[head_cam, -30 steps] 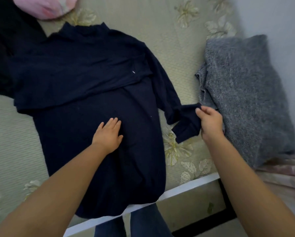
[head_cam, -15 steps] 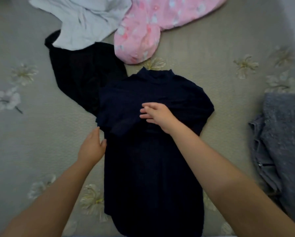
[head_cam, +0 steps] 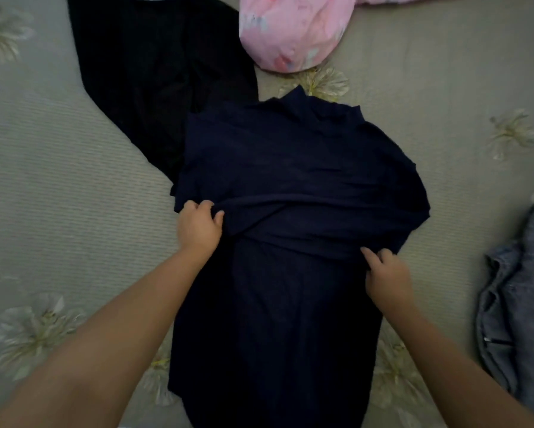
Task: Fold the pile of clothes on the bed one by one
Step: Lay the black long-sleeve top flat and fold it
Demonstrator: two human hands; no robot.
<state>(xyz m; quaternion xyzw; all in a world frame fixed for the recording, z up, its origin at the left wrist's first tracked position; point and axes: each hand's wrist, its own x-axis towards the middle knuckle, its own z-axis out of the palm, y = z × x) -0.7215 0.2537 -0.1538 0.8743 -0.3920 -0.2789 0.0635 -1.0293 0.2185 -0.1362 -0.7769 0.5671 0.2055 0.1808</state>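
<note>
Floral bedspread point(head_cam: 74, 186): navy top point(head_cam: 290, 273) lengthwise, collar far; left hand point(head_cam: 199, 225), right hand point(head_cam: 386, 274) pinching folded sleeves.

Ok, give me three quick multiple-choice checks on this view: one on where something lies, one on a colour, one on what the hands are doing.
1. Where does the pink printed garment lie relative to the navy high-neck top?
A. beyond its collar
B. under its hem
C. on its folded sleeves

2. What colour is the crumpled garment at the right edge?
A. red
B. grey
C. white

3. What are the left hand and right hand doing?
A. resting off the bed
B. both gripping the navy top
C. holding the pink garment

Answers: 1 A, it lies past the collar; 2 B, grey fabric; 3 B, fingers curl into the folded sleeve edges.
</note>
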